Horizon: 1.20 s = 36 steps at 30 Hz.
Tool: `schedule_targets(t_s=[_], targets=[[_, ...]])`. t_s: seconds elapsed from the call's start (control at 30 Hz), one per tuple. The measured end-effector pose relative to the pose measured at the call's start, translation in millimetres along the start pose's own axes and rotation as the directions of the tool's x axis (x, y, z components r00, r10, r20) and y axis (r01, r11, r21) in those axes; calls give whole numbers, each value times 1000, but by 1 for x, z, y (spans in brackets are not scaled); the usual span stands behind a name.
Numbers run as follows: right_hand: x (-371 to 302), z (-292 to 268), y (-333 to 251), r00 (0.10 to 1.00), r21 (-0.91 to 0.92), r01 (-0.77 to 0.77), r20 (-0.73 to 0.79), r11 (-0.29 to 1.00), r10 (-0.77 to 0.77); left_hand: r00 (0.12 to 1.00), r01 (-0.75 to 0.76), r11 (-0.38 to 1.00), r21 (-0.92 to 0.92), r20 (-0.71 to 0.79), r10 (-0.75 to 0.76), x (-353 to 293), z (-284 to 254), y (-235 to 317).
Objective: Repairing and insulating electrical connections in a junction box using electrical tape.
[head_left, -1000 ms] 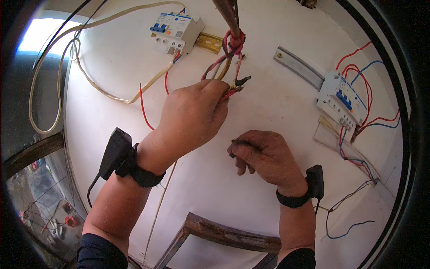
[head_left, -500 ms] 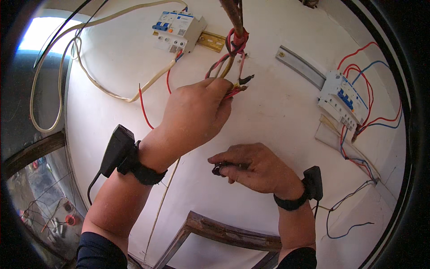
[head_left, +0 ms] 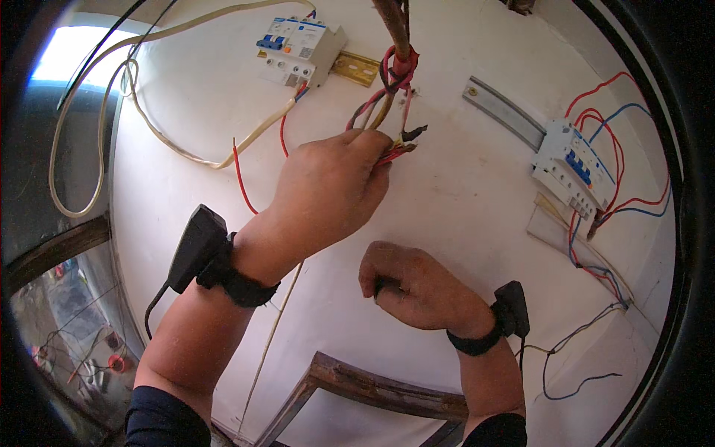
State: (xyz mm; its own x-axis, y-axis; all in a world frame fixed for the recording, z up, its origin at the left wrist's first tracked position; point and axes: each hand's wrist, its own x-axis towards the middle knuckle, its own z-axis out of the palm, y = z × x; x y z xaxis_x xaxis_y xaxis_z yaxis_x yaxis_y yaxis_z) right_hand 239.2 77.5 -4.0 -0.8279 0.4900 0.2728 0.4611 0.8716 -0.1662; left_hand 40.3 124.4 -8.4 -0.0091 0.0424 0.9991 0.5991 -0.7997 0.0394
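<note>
My left hand (head_left: 328, 179) is closed around a bundle of electrical wires that hangs from above against the pale wall. Red wire ends (head_left: 396, 154) stick out past its fingers, beside an end wrapped in black (head_left: 414, 134). Higher up, red and black wires are knotted (head_left: 401, 68) round the bundle. Lower and to the right, my right hand (head_left: 421, 287) is curled shut, apart from the wires. Only a bit of a small dark thing (head_left: 381, 286) shows within its fingers; the rest is hidden and its kind is unclear.
A white circuit breaker (head_left: 298, 46) sits on a brass-coloured rail (head_left: 356, 68), with a cream cable (head_left: 56, 160) looping left. Another breaker (head_left: 572, 165) with red and blue wires is at right, by a grey rail (head_left: 506, 112). Below stands a brown wooden frame (head_left: 387, 387).
My right hand has turned and curled its fingers inward, so the small dark thing is now mostly covered. My left hand keeps its hold on the wires.
</note>
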Motion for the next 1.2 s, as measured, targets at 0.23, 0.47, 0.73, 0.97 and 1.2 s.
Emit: schedule_targets(t_s=[0.23,0.47,0.73,0.97,1.2], targets=[[0,10,8,995,28,-92,-35,995,93,1000,21,1000,13,20,-21,1,0,1],[10,13,-6,915,86,-362,224,928,336,1000,5,1000,11,14,-5,0,1,-3],[6,29,16,958,169,-94,282,981,43,1000,-12,1000,20,9,12,1,2,-2],[12,45,9,953,-83,-142,256,986,159,999,17,1000,20,35,-18,2,-2,1],[15,55,19,993,-152,37,113,988,-20,999,18,1000,23,29,-19,1,-1,-1]])
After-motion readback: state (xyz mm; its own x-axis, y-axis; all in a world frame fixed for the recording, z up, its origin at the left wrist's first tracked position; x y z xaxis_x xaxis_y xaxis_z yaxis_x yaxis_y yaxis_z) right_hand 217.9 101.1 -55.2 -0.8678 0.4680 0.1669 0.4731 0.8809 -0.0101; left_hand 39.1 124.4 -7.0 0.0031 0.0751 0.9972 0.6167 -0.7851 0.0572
